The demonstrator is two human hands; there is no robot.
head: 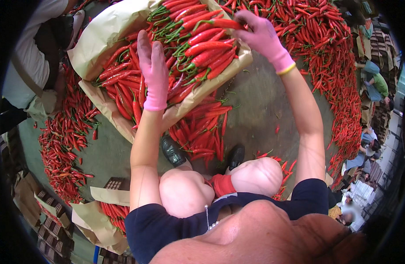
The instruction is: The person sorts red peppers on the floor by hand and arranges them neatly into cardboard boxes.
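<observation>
Both my hands wear pink gloves. Before me stands a box lined with brown paper (202,87), full of red chili peppers (209,46) with green stems; those at the right lie in neat rows, those at the left lie loosely. Over the loose peppers is my left hand (153,71), its fingers apart and upright, with nothing visible in it. My right hand (260,38), at the box's upper right corner, pinches the tip of a red chili pepper (224,23) whose stem points left over the rows. A small heap of peppers (202,130) lies on the floor below the box, near my shoes.
A long bank of chili peppers (331,59) curves along the right, and another pile (62,155) lies at the left. At the upper left a person in a white shirt (21,59) is close by. A second paper-lined box (100,227) stands at the lower left. More people sit far right.
</observation>
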